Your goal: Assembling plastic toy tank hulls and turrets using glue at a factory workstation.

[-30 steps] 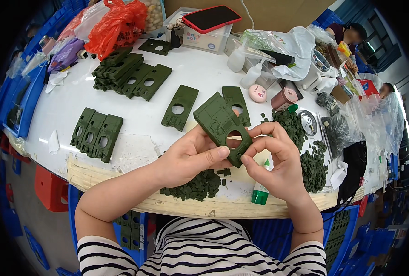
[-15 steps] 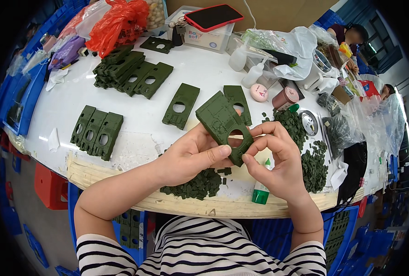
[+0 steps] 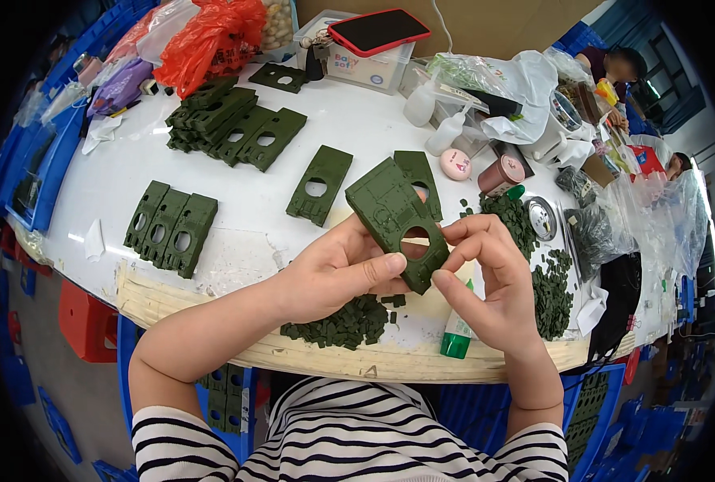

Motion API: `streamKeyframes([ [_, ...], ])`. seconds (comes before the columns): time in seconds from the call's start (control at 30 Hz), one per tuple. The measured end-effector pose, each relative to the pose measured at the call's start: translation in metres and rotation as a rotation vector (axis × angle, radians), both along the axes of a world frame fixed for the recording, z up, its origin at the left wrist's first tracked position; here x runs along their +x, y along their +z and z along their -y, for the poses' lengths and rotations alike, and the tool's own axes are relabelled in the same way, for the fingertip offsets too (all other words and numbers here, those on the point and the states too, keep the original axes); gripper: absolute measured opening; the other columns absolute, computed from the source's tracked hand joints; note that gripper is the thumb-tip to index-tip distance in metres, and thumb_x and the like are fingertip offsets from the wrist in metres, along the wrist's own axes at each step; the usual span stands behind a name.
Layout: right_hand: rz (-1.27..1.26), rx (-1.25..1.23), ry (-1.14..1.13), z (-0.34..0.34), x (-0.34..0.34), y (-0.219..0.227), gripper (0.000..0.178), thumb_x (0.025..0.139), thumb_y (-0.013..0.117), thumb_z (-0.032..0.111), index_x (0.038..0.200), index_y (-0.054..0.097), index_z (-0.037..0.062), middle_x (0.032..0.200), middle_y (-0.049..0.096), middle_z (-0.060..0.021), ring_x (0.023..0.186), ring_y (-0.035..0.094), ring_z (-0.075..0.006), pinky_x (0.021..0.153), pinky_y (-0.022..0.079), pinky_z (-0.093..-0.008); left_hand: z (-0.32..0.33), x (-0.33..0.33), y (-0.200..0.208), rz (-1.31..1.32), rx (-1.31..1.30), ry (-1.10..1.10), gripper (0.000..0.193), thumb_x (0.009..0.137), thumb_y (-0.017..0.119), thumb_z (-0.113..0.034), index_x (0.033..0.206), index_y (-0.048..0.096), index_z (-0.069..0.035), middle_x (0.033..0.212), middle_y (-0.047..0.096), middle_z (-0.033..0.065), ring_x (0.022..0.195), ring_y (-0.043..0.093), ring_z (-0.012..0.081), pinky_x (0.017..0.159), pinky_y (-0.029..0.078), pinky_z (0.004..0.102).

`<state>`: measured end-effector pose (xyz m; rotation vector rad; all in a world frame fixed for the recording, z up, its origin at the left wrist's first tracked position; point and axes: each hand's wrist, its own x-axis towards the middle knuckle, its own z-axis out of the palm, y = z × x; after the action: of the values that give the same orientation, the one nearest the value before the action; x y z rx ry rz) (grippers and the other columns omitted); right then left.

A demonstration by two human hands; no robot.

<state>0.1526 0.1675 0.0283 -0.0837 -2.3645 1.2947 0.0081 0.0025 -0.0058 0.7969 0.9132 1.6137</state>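
My left hand (image 3: pixel 349 269) grips a dark green plastic model tank hull part (image 3: pixel 389 213), tilted above the table. Its thumb lies across the lower part of the face, near a round hole. At the part's right edge is my right hand (image 3: pixel 490 277), fingers curled and thumb close to the lower corner; anything small between its fingertips is hidden. Under my hands lies a heap of small green pieces (image 3: pixel 345 323). A green-capped glue bottle (image 3: pixel 455 333) lies beneath my right hand. Behind the held part are two similar hull parts, one upper left (image 3: pixel 319 183), one partly covered (image 3: pixel 423 181).
Three hull parts (image 3: pixel 172 229) lie side by side at left, with a stack (image 3: pixel 217 120) farther back. More small pieces (image 3: pixel 552 297) lie at right. White squeeze bottles (image 3: pixel 447 130), a pink jar (image 3: pixel 500 175) and a red-edged phone (image 3: pixel 379 32) on a box stand behind.
My right thumb has drawn slightly away from the hull part's lower corner, and the right hand has shifted a little rightward. My left hand still holds the part at nearly the same angle.
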Motion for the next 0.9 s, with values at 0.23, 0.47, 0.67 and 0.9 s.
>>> streamKeyframes([
  [0.23,-0.047,-0.038,-0.002,-0.008,0.004,0.002,0.015,0.083,0.071,0.009,0.085,0.058,0.0031,0.105,0.059,-0.0136,0.098,0.055,-0.0213,0.088,0.042,-0.0321,0.001,-0.006,-0.001,0.066,0.062,-0.044,0.065,0.102,0.046,-0.034,0.154,0.014,-0.010,0.145,0.041,0.0198,0.133,0.046,0.0289,0.103,0.045,0.0483],
  [0.47,-0.161,-0.305,-0.035,0.002,0.000,-0.004,0.029,0.095,0.061,0.012,0.118,0.053,-0.0032,0.101,0.060,-0.0088,0.097,0.055,-0.0149,0.087,0.045,-0.0291,0.005,-0.013,0.002,0.055,-0.027,-0.336,0.062,0.103,0.042,-0.039,0.150,0.024,-0.003,0.134,0.050,0.0267,0.121,0.056,0.0323,0.099,0.048,0.0458],
  [0.67,0.090,-0.536,0.075,-0.006,0.008,0.004,0.027,0.098,0.057,0.011,0.119,0.057,-0.0063,0.088,0.066,-0.0042,0.075,0.060,-0.0069,0.067,0.048,-0.0209,0.007,-0.015,-0.004,-0.013,-0.119,-0.501,0.060,0.103,0.042,-0.039,0.145,0.031,0.002,0.126,0.055,0.0259,0.108,0.062,0.0286,0.090,0.052,0.0406],
  [0.9,0.044,-0.519,-0.085,-0.009,0.005,0.001,0.020,0.097,0.058,0.009,0.109,0.060,-0.0069,0.086,0.069,-0.0085,0.070,0.063,-0.0092,0.061,0.051,-0.0221,0.009,-0.005,0.017,-0.688,0.031,0.197,0.067,0.088,0.069,-0.029,0.139,0.039,0.003,0.112,0.058,0.0160,0.097,0.059,0.0211,0.080,0.053,0.0335],
])
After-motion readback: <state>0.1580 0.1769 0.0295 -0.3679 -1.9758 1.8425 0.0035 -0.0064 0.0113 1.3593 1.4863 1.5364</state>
